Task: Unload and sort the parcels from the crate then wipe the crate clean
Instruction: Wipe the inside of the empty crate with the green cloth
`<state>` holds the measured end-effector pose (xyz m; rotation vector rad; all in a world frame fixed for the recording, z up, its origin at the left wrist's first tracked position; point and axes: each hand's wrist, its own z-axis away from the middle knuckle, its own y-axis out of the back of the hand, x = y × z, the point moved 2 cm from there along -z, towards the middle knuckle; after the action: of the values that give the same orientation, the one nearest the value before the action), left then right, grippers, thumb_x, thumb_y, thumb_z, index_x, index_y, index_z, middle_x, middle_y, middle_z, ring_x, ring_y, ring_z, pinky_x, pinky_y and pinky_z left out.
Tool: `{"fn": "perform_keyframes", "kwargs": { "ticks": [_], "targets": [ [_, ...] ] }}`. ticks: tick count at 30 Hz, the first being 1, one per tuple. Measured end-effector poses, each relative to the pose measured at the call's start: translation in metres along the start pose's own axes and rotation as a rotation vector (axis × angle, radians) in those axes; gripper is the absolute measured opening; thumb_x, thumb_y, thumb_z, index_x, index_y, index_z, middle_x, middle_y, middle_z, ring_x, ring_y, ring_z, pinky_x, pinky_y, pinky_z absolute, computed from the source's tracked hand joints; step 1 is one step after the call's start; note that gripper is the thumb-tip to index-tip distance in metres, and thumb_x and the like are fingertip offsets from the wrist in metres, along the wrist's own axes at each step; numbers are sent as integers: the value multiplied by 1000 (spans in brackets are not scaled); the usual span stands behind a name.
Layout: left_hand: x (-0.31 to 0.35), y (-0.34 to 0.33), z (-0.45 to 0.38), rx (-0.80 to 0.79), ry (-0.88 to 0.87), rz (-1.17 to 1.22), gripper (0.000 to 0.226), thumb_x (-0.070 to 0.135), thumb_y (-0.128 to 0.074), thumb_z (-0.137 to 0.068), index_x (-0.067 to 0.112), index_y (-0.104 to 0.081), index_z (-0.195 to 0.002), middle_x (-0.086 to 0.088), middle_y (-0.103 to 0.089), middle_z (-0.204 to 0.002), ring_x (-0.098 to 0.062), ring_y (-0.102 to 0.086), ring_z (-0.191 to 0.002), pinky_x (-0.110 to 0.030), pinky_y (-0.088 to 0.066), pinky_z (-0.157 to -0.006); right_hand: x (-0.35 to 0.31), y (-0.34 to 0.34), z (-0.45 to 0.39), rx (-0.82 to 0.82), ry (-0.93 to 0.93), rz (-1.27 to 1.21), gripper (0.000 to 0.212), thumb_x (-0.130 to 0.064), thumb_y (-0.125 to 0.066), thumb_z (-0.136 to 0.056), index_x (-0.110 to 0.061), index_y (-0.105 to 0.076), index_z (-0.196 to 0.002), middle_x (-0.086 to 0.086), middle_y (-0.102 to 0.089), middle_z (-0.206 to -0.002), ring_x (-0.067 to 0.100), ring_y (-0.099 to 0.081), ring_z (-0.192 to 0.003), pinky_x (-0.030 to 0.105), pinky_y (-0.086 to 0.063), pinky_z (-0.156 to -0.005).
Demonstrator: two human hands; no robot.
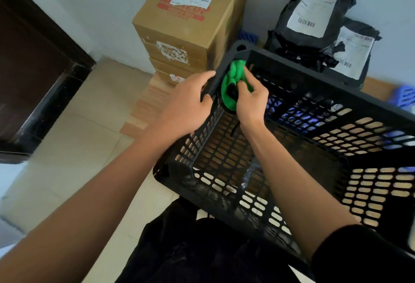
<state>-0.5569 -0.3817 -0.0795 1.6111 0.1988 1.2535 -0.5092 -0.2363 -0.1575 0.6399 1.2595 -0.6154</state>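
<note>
- Crate (292, 139): black perforated plastic, tilted toward the viewer on a wooden surface. No parcel shows inside it; unloading appears finished, and the wiping step is judged to be in hand.
- Cardboard boxes (186, 20): stacked against the wall beyond the crate's far-left corner, labels facing up; they read as one sorted group.
- Black mailer bags (314, 17): piled against the wall behind the crate's far side, well apart from the boxes; they read as a second sorted group.
- Left hand (186, 105): on the outside of the crate's left wall near the far corner, fingers curled over the rim, thumb against the wall, steadying the crate.
- Right hand (249, 101): inside the crate at the same corner, fingers bunched around the cloth and pressing it to the wall.
- Green cloth (231, 83): crumpled, with a dark patch at its centre, lying against the inner face of the left wall just below the rim.
- Next move, as a judgement: the cloth needs to travel along the remaining walls and the floor of the crate while the left hand holds it from sliding; the slotted walls may snag the fabric.
</note>
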Motion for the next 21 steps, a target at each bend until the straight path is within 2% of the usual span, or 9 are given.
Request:
{"fn": "perform_keyframes", "kwargs": {
  "ticks": [3, 6, 8, 10, 13, 17, 21],
  "targets": [
    [-3, -10, -18, 6, -56, 25, 62, 0, -52, -96, 15, -41, -155, -2, -47, -155, -15, -42, -143, -25, -29, -119, 0, -12, 6, 64, 32, 54, 42, -11, -55, -97, -15, -64, -138, -6, -62, -128, 2, -57, -119, 34, -43, -115],
    [-9, -19, -19, 62, -135, -22, 58, 2, -51, -99, 10, -41, -155, -6, -50, -150, -18, -45, -139, -23, -31, -115, 5, -24, 17, 96, 133, 102, 37, -17, -54, -103, -10, -64, -137, -1, -59, -134, 2, -54, -122, 19, -41, -109],
    [-13, -22, -19, 75, -189, -58, 55, 2, -50, -99, 6, -42, -153, -10, -51, -147, -21, -46, -136, -20, -30, -111, 14, -31, 18, 114, 187, 115, 36, -21, -51, -105, -9, -64, -136, 3, -59, -136, -2, -50, -123, 14, -40, -105],
    [-14, -24, -20, 86, -222, -78, 55, 3, -46, -97, 2, -43, -152, -14, -53, -144, -25, -48, -134, -24, -34, -111, 25, -37, 18, 135, 208, 125, 37, -19, -49, -105, -7, -62, -137, 6, -57, -137, 2, -50, -125, 19, -41, -107],
    [-13, -27, -21, 95, -230, -96, 57, 4, -42, -93, -1, -44, -150, -16, -53, -140, -27, -49, -131, -31, -38, -112, 41, -41, 17, 161, 242, 158, 39, -11, -48, -101, -2, -60, -138, 13, -54, -136, 19, -52, -126, 33, -45, -109],
    [-10, -27, -20, 103, -241, -124, 57, 6, -37, -94, -4, -45, -149, -18, -53, -140, -29, -49, -132, -32, -38, -113, 58, -44, 12, 158, 290, 187, 42, -7, -49, -100, -5, -58, -140, 16, -51, -133, 27, -52, -124, 47, -48, -104],
    [-6, -26, -19, 122, -249, -176, 55, 4, -39, -94, -5, -46, -148, -19, -55, -138, -31, -52, -130, -35, -44, -108, 73, -40, 6, 118, 359, 234, 46, -8, -47, -100, -8, -53, -146, 17, -49, -131, 29, -51, -121, 48, -49, -100]
  ]
}}
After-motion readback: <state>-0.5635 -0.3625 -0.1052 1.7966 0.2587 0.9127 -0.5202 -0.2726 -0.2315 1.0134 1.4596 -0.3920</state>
